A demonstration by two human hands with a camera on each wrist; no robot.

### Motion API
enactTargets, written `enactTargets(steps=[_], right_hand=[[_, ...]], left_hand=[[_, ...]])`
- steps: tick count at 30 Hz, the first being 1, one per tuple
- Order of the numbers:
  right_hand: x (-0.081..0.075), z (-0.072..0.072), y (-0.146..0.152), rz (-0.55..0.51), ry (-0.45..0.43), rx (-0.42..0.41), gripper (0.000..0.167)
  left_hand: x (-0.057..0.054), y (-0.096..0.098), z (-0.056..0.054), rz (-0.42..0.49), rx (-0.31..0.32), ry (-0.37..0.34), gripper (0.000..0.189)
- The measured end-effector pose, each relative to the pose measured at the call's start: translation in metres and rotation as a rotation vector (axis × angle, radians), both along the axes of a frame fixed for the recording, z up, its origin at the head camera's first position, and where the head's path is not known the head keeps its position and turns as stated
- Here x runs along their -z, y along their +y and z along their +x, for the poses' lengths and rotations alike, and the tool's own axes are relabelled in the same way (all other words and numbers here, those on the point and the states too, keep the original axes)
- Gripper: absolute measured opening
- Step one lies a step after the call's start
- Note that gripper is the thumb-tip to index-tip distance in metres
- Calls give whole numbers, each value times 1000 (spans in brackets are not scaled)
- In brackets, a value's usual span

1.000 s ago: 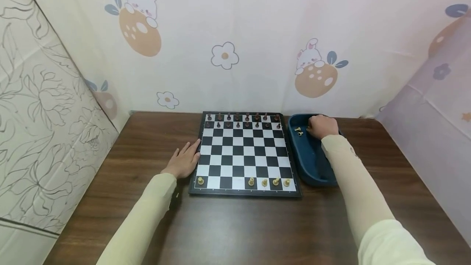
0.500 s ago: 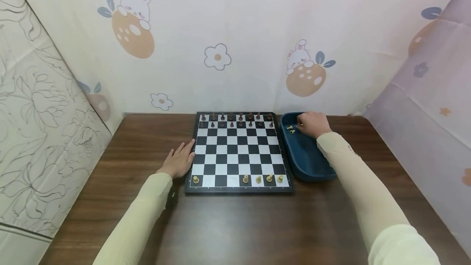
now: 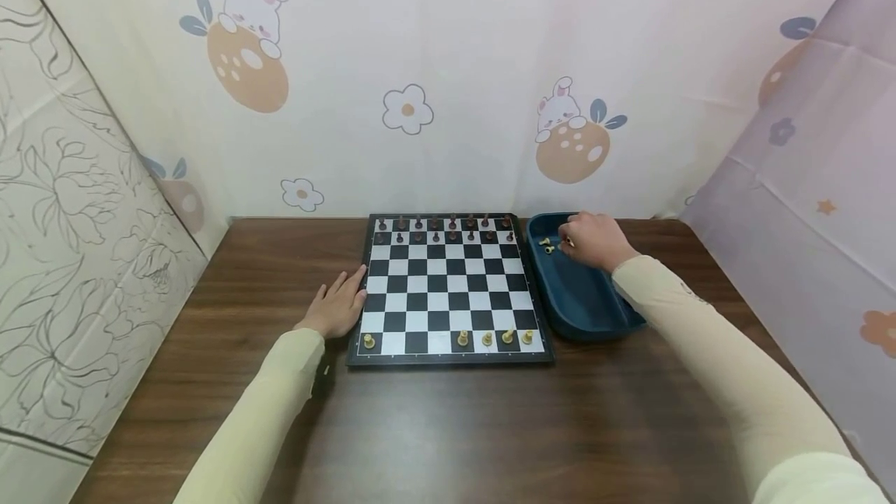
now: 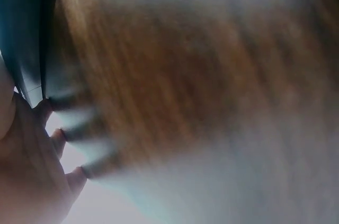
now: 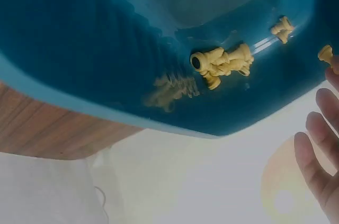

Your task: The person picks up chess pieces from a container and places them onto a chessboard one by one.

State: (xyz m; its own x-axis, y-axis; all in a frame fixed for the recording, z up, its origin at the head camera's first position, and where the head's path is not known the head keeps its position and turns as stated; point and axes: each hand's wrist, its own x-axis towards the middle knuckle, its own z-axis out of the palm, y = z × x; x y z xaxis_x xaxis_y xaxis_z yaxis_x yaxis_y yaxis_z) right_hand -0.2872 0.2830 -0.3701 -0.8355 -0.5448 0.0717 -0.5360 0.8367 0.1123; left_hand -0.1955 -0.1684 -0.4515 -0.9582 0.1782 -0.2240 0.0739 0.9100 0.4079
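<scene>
My left hand (image 3: 332, 308) lies with straight fingers at the left edge of the chessboard (image 3: 428, 302), fingertips touching its rim. Over the far end of a blue tray (image 3: 581, 302), my right hand (image 3: 596, 242) pinches a pale yellow chess piece (image 5: 326, 54), seen at the right border of the right wrist view. Below it in the tray lie a cluster of yellow chess pieces (image 5: 225, 62) and a lone small piece (image 5: 283, 29). On the board's near row stand several yellow pieces, among them a left corner piece (image 3: 369, 341) and one further right (image 3: 463, 338). Dark red pieces (image 3: 453, 236) fill the two far rows.
Board and tray stand side by side on a brown wooden table (image 3: 420, 426), near its back edge. Behind rises a patterned curtain (image 3: 462, 154). A floral panel (image 3: 84, 201) borders the left side, a pinkish cloth (image 3: 805, 201) the right.
The head view has shifted slightly right. My right hand has lifted a little at the tray's far end, and a pale piece now shows at its fingertips. The left hand stays put.
</scene>
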Motion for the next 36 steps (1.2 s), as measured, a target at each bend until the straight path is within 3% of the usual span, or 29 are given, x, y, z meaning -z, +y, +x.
enactTargets(steps=[12, 22, 30, 36], right_hand=[[-8, 28, -11, 27, 87, -136, 14], [-20, 62, -43, 40, 138, -274, 15], [-9, 81, -59, 68, 73, -365, 9], [4, 88, -58, 70, 35, -387, 10]], left_hand=[[3, -1, 1, 0, -9, 2, 56], [2, -1, 0, 13, -12, 8, 57], [1, -1, -1, 7, -10, 9, 57], [1, -1, 1, 8, -15, 3, 57]])
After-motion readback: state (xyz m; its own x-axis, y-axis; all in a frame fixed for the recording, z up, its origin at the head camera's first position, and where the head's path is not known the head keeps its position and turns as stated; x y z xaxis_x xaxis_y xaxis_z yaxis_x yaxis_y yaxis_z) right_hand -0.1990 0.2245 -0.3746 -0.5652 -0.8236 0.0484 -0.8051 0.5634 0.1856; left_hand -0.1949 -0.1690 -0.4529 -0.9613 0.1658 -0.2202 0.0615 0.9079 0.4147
